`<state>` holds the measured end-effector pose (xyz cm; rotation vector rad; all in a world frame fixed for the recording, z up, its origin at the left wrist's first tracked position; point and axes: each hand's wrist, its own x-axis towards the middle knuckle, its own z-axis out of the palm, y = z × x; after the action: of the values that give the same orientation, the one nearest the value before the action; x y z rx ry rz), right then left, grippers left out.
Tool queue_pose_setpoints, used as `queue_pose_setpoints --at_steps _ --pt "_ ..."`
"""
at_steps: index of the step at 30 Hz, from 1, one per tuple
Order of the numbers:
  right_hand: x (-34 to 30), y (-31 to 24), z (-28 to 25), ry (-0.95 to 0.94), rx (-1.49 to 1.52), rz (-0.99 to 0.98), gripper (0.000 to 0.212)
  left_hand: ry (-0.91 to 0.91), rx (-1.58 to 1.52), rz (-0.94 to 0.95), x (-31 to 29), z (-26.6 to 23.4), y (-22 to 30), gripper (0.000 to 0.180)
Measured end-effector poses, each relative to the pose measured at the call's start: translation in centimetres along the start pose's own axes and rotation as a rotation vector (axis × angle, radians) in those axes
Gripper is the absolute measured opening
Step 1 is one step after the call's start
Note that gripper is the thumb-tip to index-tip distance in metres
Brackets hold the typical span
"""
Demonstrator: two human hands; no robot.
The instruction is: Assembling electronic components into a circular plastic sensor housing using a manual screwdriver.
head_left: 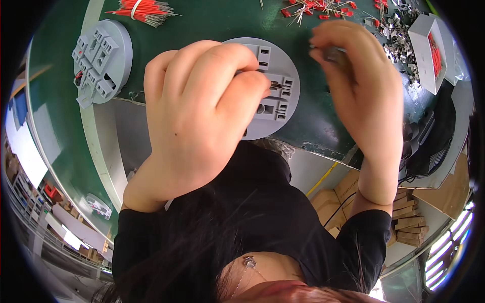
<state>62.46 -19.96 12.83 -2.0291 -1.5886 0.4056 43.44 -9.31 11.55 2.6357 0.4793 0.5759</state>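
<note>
My left hand (197,116) lies curled over a round grey plastic base (283,101) with rectangular slots, its fingertips pressing on the middle of the base. My right hand (358,86) hovers just right of the base. Between thumb and fingers it pinches a small metal part (334,52), which is blurred. The base rests on a dark green table mat (202,25) near its front edge.
A second grey round base (103,60) lies at the left. A banded bundle of red wire-leaded components (144,10) and loose red ones (316,7) sit at the back. A pile of small metal clips (396,35) and a white box (422,55) stand at the right.
</note>
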Motion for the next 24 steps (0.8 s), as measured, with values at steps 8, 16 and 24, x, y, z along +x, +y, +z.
queue_pose_setpoints --at_steps 8,16,24 --pt "-4.0 -2.1 -0.3 0.241 0.249 0.112 0.021 -0.003 -0.285 -0.088 -0.5 0.7 -0.5 0.024" --pt "-4.1 -0.8 0.9 0.148 0.031 -0.008 0.025 -0.023 -0.324 -0.136 0.4 0.8 -0.9 0.022" --pt "-3.8 -0.1 1.4 0.152 -0.149 -0.218 0.027 0.014 -0.198 -0.087 0.6 0.9 -0.6 0.024"
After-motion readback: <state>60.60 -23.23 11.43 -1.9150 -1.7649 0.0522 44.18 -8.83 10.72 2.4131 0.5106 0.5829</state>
